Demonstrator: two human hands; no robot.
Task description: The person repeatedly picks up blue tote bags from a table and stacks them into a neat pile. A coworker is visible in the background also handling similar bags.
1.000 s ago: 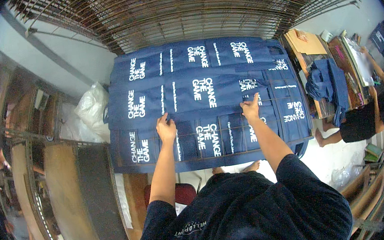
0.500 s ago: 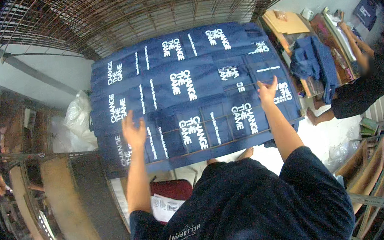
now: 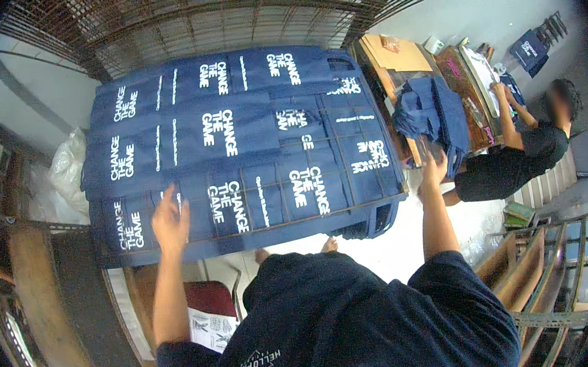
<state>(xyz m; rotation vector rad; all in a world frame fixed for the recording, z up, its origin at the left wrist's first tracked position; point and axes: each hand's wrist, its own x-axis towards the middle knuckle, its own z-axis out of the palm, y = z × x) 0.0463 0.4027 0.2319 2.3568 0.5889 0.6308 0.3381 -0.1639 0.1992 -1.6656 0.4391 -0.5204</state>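
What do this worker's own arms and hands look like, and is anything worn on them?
Both the left hand and the right hand are human, with no gloves. The forearms are bare, with no watch or bracelet visible. Dark, short sleeves cover the upper arms, part of a dark shirt with a small pale print. Blur hides any rings.

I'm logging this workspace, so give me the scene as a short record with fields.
Left hand: open, over navy cloth pieces with white print; contact unclear
Right hand: open, blurred, near crumpled navy cloth
Far side: wire racks
Left side: white plastic bag
Near side: dark red chair, paper sheet on it
Other person: at right, dark clothing
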